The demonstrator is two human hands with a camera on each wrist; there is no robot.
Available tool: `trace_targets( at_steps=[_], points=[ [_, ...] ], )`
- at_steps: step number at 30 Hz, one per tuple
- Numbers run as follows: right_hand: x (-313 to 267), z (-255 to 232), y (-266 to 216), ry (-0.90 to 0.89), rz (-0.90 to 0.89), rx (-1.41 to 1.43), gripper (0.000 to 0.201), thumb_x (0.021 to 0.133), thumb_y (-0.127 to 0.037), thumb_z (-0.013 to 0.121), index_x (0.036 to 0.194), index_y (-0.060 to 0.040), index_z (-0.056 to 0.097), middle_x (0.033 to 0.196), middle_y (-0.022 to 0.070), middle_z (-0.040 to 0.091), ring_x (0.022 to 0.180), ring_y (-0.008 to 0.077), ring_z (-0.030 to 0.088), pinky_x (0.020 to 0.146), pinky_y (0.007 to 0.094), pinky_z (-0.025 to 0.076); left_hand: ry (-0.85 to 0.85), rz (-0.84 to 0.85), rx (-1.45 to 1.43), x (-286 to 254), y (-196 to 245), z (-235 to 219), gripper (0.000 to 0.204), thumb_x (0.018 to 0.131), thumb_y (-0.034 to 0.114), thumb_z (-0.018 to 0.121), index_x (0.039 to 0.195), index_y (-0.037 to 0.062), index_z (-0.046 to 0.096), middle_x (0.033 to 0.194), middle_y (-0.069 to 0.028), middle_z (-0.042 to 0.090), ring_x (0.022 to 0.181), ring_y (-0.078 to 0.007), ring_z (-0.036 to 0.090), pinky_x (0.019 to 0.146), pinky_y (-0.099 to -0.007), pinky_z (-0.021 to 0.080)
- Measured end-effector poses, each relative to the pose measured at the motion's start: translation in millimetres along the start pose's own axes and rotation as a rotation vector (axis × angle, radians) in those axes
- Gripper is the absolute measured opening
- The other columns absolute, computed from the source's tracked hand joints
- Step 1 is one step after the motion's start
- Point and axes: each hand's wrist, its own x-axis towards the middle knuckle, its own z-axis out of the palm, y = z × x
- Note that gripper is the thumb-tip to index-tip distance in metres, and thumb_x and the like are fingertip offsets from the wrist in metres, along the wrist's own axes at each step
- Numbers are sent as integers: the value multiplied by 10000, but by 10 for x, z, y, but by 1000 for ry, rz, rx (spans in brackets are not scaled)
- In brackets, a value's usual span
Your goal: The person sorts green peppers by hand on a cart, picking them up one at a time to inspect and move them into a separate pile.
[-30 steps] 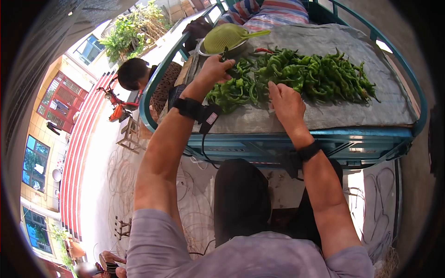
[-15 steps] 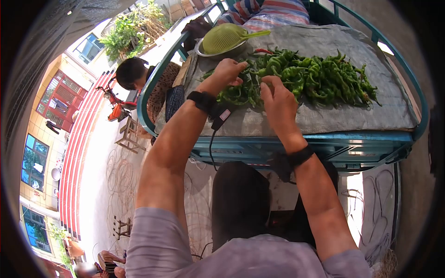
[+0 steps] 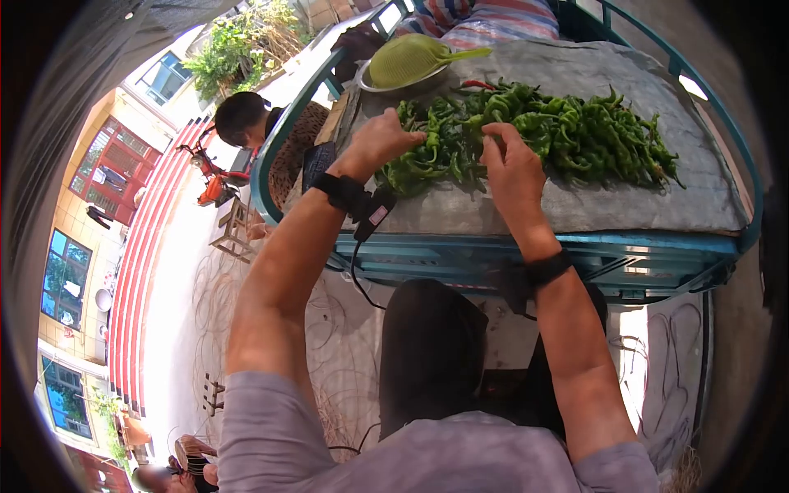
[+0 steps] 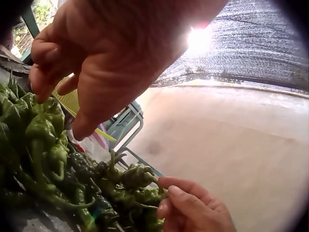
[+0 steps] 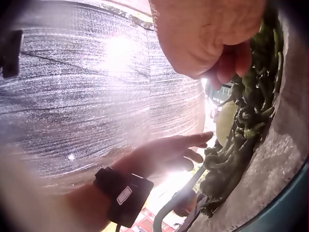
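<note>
- Green peppers (image 3: 592, 135), heaped in a broad band on a grey sheet (image 3: 592, 212), lie just beyond the hands; the larger mass extends to the right.
- Nearest the viewer: mauve sleeves (image 3: 275, 423) and dark trousers (image 3: 427, 353) of the seated person, with a black strap (image 3: 549, 269) on each wrist.
- Right hand (image 3: 518, 172): at the near edge of the heap, its fingers curled, thumb and forefinger close together at a pepper's stem; whether they pinch it cannot be told.
- Left hand (image 3: 385, 144): above the left end of the heap, thumb and fingers apart with a gap between them; whether the fingertips touch the peppers is unclear.
- Blue-green cart (image 3: 427, 261): carries the sheet, its curved rail enclosing the sides.
- Red pepper (image 3: 477, 84): at the far edge of the heap.
- Yellow-green sieve (image 3: 403, 62): rests in a metal bowl (image 3: 429, 85) at the far left of the sheet.
- Striped bag (image 3: 509, 23): behind the sheet.
- Second person (image 3: 300, 135): bent forward outside the left rail.
- Background, left: wooden stool (image 3: 233, 230), red-and-orange motorcycle (image 3: 214, 189), striped steps (image 3: 152, 246).
</note>
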Motion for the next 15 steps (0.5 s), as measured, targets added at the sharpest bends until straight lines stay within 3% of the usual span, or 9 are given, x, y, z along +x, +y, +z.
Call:
trace_targets(
  at_steps=[2,6,12,15],
  points=[
    [-2,-23,14,-22,6,-1,213,944,-214,573,1126,-128,641,750,103,692,756,318,682,694,433,502,-67,15,-48,19,-89,154,645,805,446,725,1170,-57,549,1117,-281,652,1089,-420,621,912,-469,492],
    [4,-66,35,-9,-34,-17,209,950,-205,565,1126,-122,642,760,95,696,747,311,683,689,428,506,235,-5,-185,-94,-101,140,581,815,321,682,1203,-71,499,1068,-330,642,1056,-461,619,931,-483,478],
    [4,-73,14,-45,-68,-20,207,948,-188,570,1129,-120,641,769,98,699,740,306,686,682,427,513,416,-85,-376,-218,-110,-81,574,833,249,666,1242,-98,461,1072,-334,637,1052,-474,610,944,-488,453],
    [-9,-60,9,-44,-95,-46,212,945,-196,582,1136,-122,637,765,96,696,736,304,686,678,426,512,513,38,-466,-156,-132,-39,596,842,219,702,1269,-100,436,1054,-292,646,904,-409,680,795,-474,538]
  ],
)
